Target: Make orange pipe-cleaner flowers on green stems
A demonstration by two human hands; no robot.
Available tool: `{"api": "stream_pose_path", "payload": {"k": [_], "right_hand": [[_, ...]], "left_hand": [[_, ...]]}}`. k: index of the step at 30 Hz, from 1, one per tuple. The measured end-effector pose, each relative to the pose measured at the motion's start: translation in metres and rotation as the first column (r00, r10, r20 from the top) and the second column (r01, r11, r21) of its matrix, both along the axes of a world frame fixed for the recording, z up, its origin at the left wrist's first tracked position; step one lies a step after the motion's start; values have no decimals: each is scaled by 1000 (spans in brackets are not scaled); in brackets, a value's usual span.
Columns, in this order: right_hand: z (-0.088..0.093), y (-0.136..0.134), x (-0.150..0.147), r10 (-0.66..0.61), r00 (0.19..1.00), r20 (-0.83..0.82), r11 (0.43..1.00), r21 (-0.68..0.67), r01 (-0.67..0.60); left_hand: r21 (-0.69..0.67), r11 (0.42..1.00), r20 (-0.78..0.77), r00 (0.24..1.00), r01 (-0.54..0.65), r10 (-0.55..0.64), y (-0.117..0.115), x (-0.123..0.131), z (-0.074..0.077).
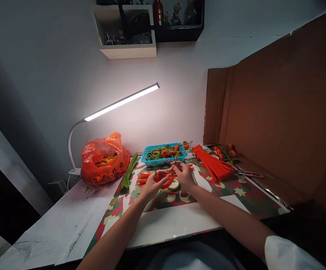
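My right hand (184,176) pinches a short green stem (176,159) that stands nearly upright between its fingers. Facing it, my left hand (153,184) has its thumb and index finger brought in on an orange pipe cleaner (169,183), which curves just below the fingertips; the exact grip is too small to see well. Under the hands lies a roll of green tape (174,185). Short orange pieces (143,177) lie on the table behind my left hand, partly covered by it.
Behind the hands stands a blue basket (153,162) of orange flowers on green stems. Green pipe cleaners (128,176) and an orange plastic bag (103,173) lie left; an orange bundle (215,165), scissors (251,174) and more flowers (225,152) lie right. A lamp (120,102) overhangs.
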State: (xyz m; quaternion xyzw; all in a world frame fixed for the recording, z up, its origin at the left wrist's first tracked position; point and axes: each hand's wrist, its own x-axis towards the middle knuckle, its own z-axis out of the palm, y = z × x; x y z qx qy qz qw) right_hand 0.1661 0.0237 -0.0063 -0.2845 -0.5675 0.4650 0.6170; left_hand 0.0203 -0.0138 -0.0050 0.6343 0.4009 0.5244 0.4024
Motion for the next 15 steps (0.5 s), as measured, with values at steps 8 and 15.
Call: {"api": "stream_pose_path", "payload": {"k": [8,15], "right_hand": [[2,2,-2,117,987,-108,988,-86,-127],[9,3,9,321,947,14,936,-159,-315]], "left_hand": [[-214,970,137,987,113,-84,-3,1,1],[-299,939,235,967,170,-100,-1,-5,5]]}}
